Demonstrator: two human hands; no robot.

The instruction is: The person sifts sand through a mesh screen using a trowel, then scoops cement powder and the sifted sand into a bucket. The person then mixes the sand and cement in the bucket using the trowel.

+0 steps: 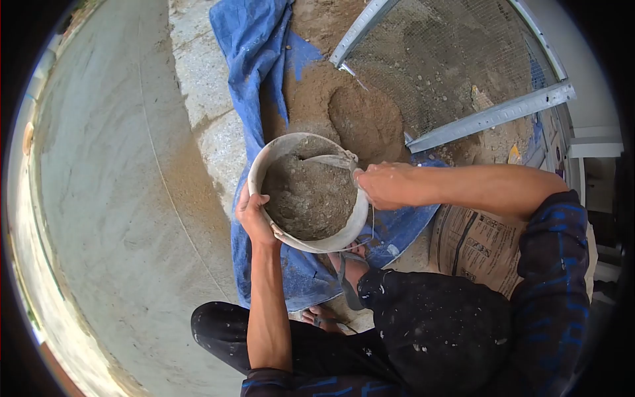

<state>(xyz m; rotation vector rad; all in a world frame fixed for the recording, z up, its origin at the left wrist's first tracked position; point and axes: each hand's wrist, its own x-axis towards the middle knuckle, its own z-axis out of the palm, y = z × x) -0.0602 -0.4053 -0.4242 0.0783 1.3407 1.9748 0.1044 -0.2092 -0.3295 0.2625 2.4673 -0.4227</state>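
A pale, mortar-smeared bucket (pixel 360 215) is held up in front of my knees, its mouth facing me. Grey-brown sandy mix (pixel 307 195) fills much of what shows inside. My left hand (pixel 254 215) grips the bucket's left rim, thumb over the edge and fingers around the outside. On the opposite side, my right hand (pixel 382 185) is closed at the rim. A pale, flat piece (pixel 324 160) lies inside near the upper rim; I cannot tell whether it is a tool or part of the bucket. The right fingertips are partly hidden.
Beyond the bucket, a brown sand pile (pixel 364 119) sits beside a metal-framed mesh screen (pixel 489 118). A blue tarp (pixel 248 59) spreads under the bucket. A printed paper sack (pixel 479 245) lies at right. Smooth grey concrete (pixel 99 198) covers the left, bordered by rough slabs (pixel 202 79).
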